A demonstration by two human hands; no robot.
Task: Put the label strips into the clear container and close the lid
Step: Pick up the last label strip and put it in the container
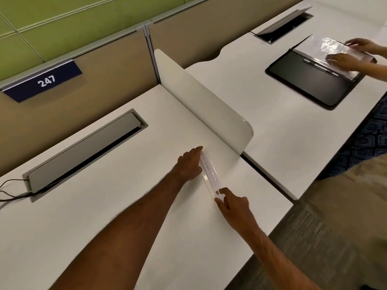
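Clear container (pixel 210 172), long and narrow, is pinched endwise at frame centre by left hand (pixel 189 165) and right hand (pixel 234 204); uneven pressure could skid it along the table (pixel 129 206).

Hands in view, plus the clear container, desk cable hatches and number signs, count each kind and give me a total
Hands: 4 (left hand, right hand, and another person's two hands)
Clear container: 1
Cable hatches: 2
Number sign: 1
Total: 8
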